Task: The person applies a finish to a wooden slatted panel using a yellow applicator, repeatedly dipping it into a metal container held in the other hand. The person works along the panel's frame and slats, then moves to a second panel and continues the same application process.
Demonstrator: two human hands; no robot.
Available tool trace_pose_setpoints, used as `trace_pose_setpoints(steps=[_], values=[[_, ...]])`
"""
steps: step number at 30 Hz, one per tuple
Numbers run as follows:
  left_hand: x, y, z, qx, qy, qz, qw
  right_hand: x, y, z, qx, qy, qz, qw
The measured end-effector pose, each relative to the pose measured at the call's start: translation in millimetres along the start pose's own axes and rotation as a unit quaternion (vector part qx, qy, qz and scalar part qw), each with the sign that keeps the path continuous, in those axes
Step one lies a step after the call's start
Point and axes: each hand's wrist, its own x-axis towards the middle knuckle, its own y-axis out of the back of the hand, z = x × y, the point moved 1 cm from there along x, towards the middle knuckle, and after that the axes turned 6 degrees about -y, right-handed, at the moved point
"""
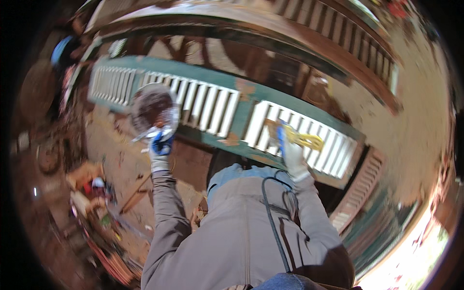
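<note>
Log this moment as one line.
left hand: holding round container | right hand: holding yellow tool over louvered panel | slats: white

- No text, label, brand, number or sign could be read anywhere in the view.
- The yellow handle (309,140) was too blurred for any marking on it to be made out.

Beneath the right fingers (282,137), a shutter (241,113) of matt painted wood, patchily worn; at the left fingers (162,145), a glossy bowl (152,108).
</note>
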Motion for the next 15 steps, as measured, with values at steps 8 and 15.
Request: trace_pose_setpoints(steps=[8,15], values=[[-166.1,11.1,-42.1,-0.137,0.024,0.033,0.99,-8.8,-24.3,-78.7,0.036,-0.142,-0.072,0.987],[-162.9,-6.4,-36.3,-0.199,0.048,0.006,0.979,-2.0,-130.0,-143.9,-0.127,0.147,-0.193,0.962]])
